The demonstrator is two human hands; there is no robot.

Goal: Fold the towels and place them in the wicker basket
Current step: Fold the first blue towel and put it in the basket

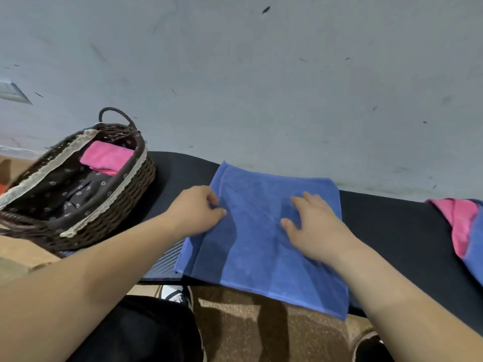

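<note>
Worn kit only -- left forearm (91,278) and right forearm (407,291) uncovered to the frame edge; left hand (194,210) and right hand (311,226) bare as well; black fabric trousers (146,333) at lower centre, matte; white low sneaker with black stripes (175,295) just beyond them; dark rounded shape with pale rim (371,346) bottom right -- maybe the other shoe, cannot tell.

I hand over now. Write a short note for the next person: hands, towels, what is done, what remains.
Left hand pinches the left edge of the blue towel; right hand lies flat on it.
The towel lies on the black mat.
Done: one folded pink towel in the wicker basket.
Left: fold the blue towel, basket it, then the pink and blue pile at the right.
</note>
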